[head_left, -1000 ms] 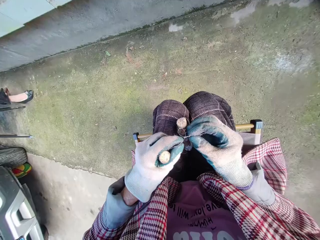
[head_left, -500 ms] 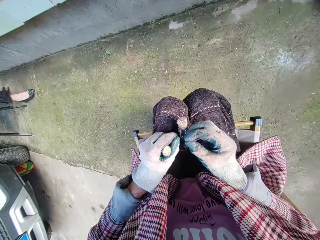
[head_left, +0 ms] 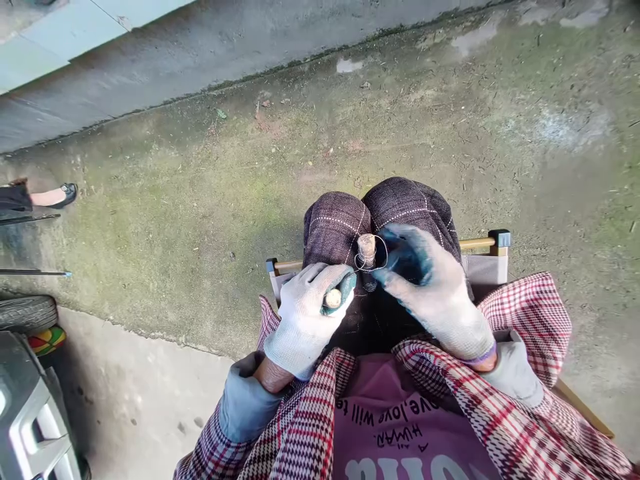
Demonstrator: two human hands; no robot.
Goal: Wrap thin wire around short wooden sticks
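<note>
Seated, knees together in dark checked trousers [head_left: 334, 223]; landmark for these notes is the wooden stub [head_left: 367, 245] standing out over my lap, its pale cut end facing up at me. Thin wire [head_left: 387, 257] circles the stub in loops, the widest one bowing out to its right; the strand also runs to the fingertips of my left hand. Left hand [head_left: 306, 308], in a white glove with blue-green coated fingers, just to the near left of the stub: fingers curled closed around a second pale-ended rod [head_left: 333, 298], only its round end showing. Right hand [head_left: 436, 280], gloved alike, just right of the stub: thumb and fingers parted and bent, with the wide wire loop at their tips; cannot tell whether they touch it. Nearer me than the stub, a purple shirt [head_left: 380, 380] with printed lettering under a red, white and black plaid coat [head_left: 313, 427]. Gold seat tubing [head_left: 475, 244] with black end caps on either side of it. Beyond it, mossy concrete floor [head_left: 210, 207], then a grey ledge [head_left: 225, 47]. Well off to its left, another person's black shoe [head_left: 69, 195] and, a little nearer me, a tyre [head_left: 27, 313].
</note>
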